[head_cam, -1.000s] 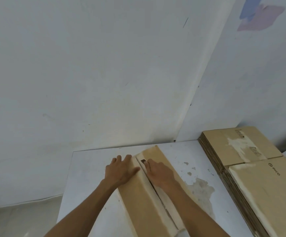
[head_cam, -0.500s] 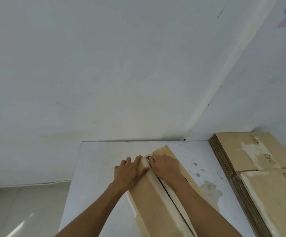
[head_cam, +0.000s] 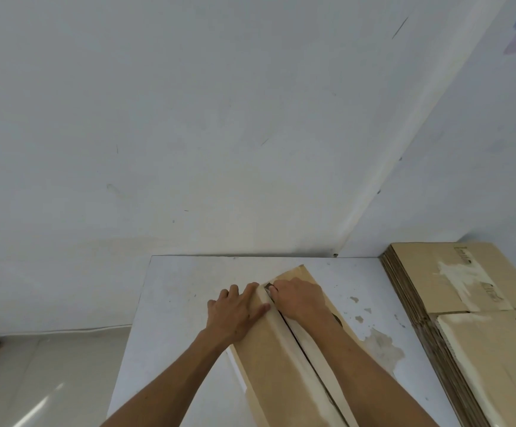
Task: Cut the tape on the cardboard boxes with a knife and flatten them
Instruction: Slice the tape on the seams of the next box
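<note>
You're at the far end of the tape cut on the cardboard box (head_cam: pixel 284 365) lying on the worktop (head_cam: pixel 182 291): left hand (head_cam: pixel 235 312) flat, bracing the flap, right hand (head_cam: pixel 299 298) curled round what looks like the knife (head_cam: pixel 269 287), so next finish the slit, then fold flat w/ the stack (head_cam: pixel 466 303).

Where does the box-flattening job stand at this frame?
Done: a stack of flattened boxes sits at the table's right side. In hand: the box shows a dark open slit along its taped seam; the left hand presses the flap, the right hand grips something dark at the far end. Left: flattening this box.
</note>
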`<state>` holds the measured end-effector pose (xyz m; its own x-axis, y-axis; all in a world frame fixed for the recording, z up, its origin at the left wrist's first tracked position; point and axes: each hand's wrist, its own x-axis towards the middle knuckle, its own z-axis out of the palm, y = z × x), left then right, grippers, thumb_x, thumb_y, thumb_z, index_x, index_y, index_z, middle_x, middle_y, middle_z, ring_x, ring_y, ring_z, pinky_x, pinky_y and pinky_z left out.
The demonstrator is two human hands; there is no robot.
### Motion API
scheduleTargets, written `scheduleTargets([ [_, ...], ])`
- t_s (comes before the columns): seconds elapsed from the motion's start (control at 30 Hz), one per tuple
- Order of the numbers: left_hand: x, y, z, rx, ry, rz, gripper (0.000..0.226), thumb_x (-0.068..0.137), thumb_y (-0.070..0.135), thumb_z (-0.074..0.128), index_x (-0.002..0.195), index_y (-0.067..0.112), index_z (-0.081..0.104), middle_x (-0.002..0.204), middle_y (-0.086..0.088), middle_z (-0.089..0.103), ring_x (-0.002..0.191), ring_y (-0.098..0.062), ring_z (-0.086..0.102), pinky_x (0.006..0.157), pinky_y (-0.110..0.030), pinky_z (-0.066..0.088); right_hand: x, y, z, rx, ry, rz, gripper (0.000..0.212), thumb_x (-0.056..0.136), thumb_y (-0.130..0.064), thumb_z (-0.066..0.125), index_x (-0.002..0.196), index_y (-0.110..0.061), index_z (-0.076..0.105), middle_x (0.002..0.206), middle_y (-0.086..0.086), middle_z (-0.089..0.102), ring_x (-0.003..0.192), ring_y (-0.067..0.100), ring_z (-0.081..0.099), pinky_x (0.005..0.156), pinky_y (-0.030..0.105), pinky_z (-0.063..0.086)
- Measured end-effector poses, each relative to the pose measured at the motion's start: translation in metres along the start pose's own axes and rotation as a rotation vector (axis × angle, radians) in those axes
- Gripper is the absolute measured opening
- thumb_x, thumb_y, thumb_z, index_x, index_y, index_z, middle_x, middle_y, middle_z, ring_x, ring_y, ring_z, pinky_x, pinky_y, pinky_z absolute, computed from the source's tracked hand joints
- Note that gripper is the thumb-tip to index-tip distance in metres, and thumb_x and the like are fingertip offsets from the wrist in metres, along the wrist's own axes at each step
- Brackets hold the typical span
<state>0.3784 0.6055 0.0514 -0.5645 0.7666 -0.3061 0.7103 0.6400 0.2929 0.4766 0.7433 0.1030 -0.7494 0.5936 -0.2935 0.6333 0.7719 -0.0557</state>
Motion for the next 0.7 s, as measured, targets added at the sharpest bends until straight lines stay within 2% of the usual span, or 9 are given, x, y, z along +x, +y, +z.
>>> scheduleTargets([
  [0.17,0.0,0.001,-0.001,0.0,0.004,-0.004,0.086,0.078,0.09,0.006,0.148,0.046,0.026,0.122,0.002,0.05,0.116,-0.023,0.051,0.09,-0.045,0.042,-0.001,-0.005,-0.001,-0.1,0.016,-0.032,0.041,0.11,-0.032,0.03,0.109,-0.021,0.07,0.085,-0.003,0.057,0.074,0.02,0.056,0.065,0.031,0.042],
  [0.27,-0.001,0.002,-0.003,-0.004,0.017,0.001,0.098,0.068,0.091,-0.006,0.148,0.045,0.026,0.122,0.002,0.051,0.115,-0.023,0.051,0.09,-0.045,0.042,-0.004,-0.008,0.001,-0.075,0.013,-0.027,0.037,0.109,-0.028,0.032,0.109,-0.02,0.069,0.092,-0.001,0.065,0.077,0.02,0.058,0.067,0.032,0.045],
  [0.43,0.001,0.001,-0.001,0.003,-0.012,0.006,0.069,0.093,0.082,0.02,0.15,0.044,0.027,0.128,0.001,0.05,0.12,-0.024,0.051,0.096,-0.046,0.042,-0.002,0.006,0.002,0.093,-0.113,0.021,0.042,0.105,-0.047,0.029,0.091,-0.023,0.061,0.091,-0.002,0.06,0.085,0.022,0.06,0.075,0.036,0.048],
  [0.6,0.002,0.001,-0.001,0.016,-0.026,0.01,0.077,0.086,0.084,0.013,0.15,0.044,0.027,0.129,0.001,0.05,0.121,-0.025,0.051,0.096,-0.047,0.041,-0.007,0.011,0.002,0.119,-0.152,0.032,0.045,0.105,-0.047,0.029,0.09,-0.022,0.062,0.094,-0.001,0.065,0.087,0.022,0.063,0.072,0.035,0.046],
  [0.7,0.003,0.001,0.0,0.008,-0.021,0.013,0.068,0.094,0.08,0.021,0.151,0.043,0.027,0.131,0.0,0.05,0.122,-0.025,0.05,0.097,-0.047,0.041,-0.012,0.017,0.004,0.156,-0.172,0.038,0.042,0.105,-0.047,0.028,0.075,-0.026,0.05,0.088,-0.002,0.061,0.082,0.021,0.06,0.072,0.035,0.047],
])
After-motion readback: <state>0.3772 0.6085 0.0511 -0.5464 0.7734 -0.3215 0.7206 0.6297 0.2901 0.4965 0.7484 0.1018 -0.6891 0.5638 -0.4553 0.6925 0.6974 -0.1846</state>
